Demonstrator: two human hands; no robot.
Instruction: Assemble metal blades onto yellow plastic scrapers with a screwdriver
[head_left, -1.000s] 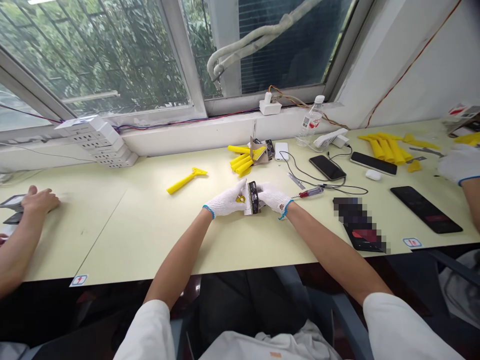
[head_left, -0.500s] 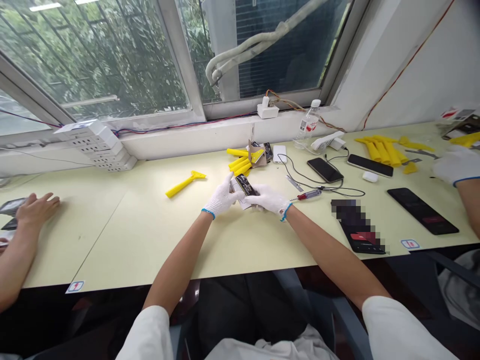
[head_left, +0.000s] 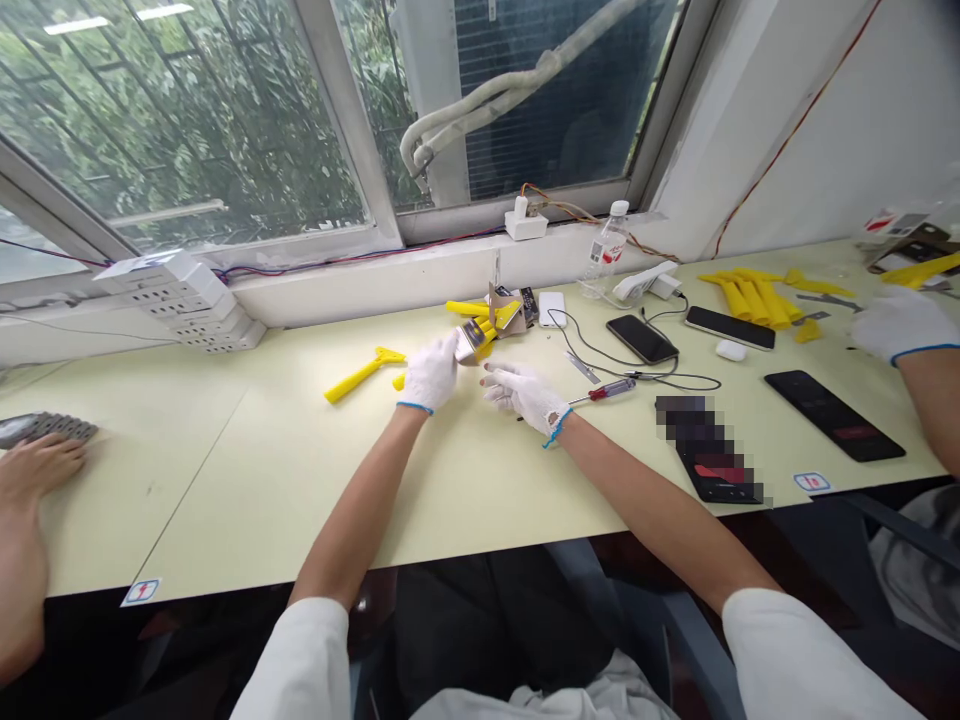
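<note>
My left hand (head_left: 430, 376), in a white glove with a blue cuff, is closed, and a small black-and-white box (head_left: 470, 341) shows at its fingertips. A short yellow end (head_left: 399, 382) sticks out at this hand's left side; the rest of it is hidden. My right hand (head_left: 523, 394), gloved alike, has its fingers apart with nothing visible in them. Beside it lies a screwdriver (head_left: 613, 390) with a red and clear handle. Just beyond the box is a pile of yellow scrapers (head_left: 463, 308) with an open cardboard box (head_left: 508, 312). One yellow scraper (head_left: 352, 381) lies left of my left hand.
A metal blade (head_left: 582, 367), a white power bank (head_left: 552, 309), cables, a phone (head_left: 642, 339) and a bottle (head_left: 607, 250) lie or stand to the right. More phones (head_left: 834, 415) are farther right. Co-workers' hands (head_left: 45, 463) show at both sides. White boxes (head_left: 180, 298) are stacked by the window.
My hands have come apart. The left has moved slightly left with the small box, while the right no longer touches it. A yellow end now shows beside my left hand.
</note>
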